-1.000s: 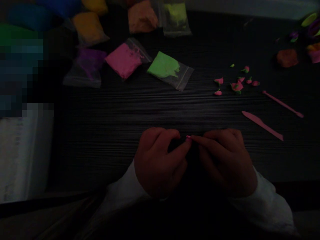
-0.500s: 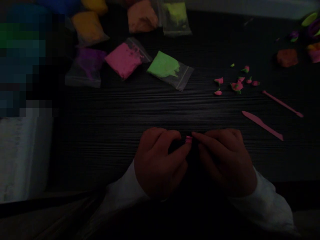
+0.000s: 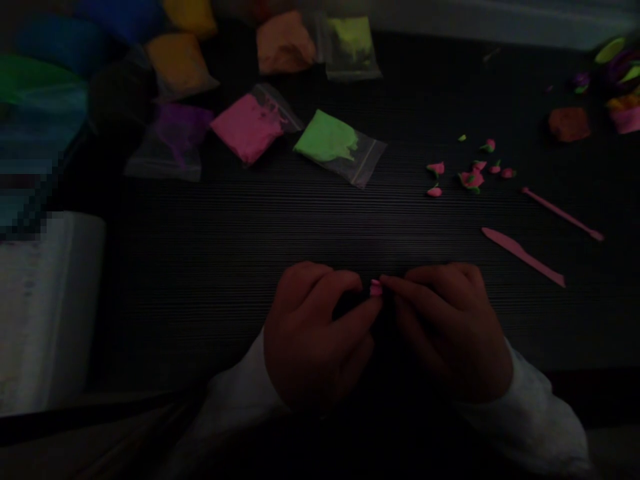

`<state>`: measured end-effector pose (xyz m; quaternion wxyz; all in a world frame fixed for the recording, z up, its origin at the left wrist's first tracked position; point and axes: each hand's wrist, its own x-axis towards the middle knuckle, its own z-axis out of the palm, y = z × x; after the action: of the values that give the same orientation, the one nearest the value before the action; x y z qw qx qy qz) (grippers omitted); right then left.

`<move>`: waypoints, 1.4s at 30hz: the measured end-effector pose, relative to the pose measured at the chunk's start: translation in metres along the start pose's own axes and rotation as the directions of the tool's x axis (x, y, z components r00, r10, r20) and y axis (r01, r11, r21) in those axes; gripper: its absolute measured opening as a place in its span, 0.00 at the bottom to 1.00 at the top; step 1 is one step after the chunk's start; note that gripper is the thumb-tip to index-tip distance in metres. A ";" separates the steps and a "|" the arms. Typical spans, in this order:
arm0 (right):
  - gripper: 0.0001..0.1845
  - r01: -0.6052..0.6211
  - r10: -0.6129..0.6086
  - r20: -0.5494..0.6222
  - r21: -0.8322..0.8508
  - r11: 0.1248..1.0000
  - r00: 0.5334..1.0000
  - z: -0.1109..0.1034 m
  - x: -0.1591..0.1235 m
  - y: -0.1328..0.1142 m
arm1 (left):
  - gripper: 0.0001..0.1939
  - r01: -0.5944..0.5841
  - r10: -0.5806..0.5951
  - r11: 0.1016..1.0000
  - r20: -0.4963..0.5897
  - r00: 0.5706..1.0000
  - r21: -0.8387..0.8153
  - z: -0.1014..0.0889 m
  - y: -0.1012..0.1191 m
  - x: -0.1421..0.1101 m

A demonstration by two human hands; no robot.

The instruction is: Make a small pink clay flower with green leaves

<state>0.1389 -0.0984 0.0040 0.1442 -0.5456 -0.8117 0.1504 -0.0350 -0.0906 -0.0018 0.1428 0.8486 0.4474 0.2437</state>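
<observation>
My left hand [image 3: 315, 333] and my right hand [image 3: 450, 330] meet low over the dark table [image 3: 250, 233], fingers curled. Between their fingertips sits a tiny pink clay piece [image 3: 375, 288], pinched from both sides. Both wrists wear white sleeves. To the upper right lie several small pink and green clay bits [image 3: 473, 177]. Two pink modelling tools rest right of my hands: a flat knife [image 3: 523, 256] and a thin stick [image 3: 563, 214].
Zip bags of clay lie across the back: pink [image 3: 247, 127], light green [image 3: 333, 140], purple [image 3: 175, 133], orange [image 3: 285, 40], yellow-green [image 3: 350, 40]. An orange lump [image 3: 569, 123] and mixed clay shapes sit at the far right. A white object [image 3: 45, 307] stands at left.
The view has shifted slightly, so everything sits a little lower in the picture. My fingers keep working the pink piece, which has hardly moved.
</observation>
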 end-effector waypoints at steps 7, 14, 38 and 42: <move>0.16 0.002 -0.002 -0.002 0.000 1.000 1.000 0.000 -0.001 0.000 | 0.14 0.027 -0.029 0.998 0.042 0.999 0.051 -0.001 0.000 0.003; 0.16 0.018 -0.018 0.015 0.000 1.000 1.000 0.000 -0.001 0.001 | 0.13 0.028 -0.030 0.998 0.039 0.999 0.058 -0.001 -0.001 0.003; 0.14 0.034 -0.034 0.004 0.032 0.999 0.999 -0.001 -0.001 0.000 | 0.10 0.052 -0.051 0.999 -0.053 0.997 0.008 -0.004 0.000 0.004; 0.13 0.041 -0.041 -0.006 0.029 0.999 0.999 -0.001 -0.001 0.000 | 0.10 0.087 -0.085 0.996 -0.078 0.993 0.021 -0.004 0.000 0.002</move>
<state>0.1401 -0.0995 0.0043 0.1575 -0.5272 -0.8200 0.1576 -0.0363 -0.0884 0.0019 0.1253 0.8202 0.4916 0.2643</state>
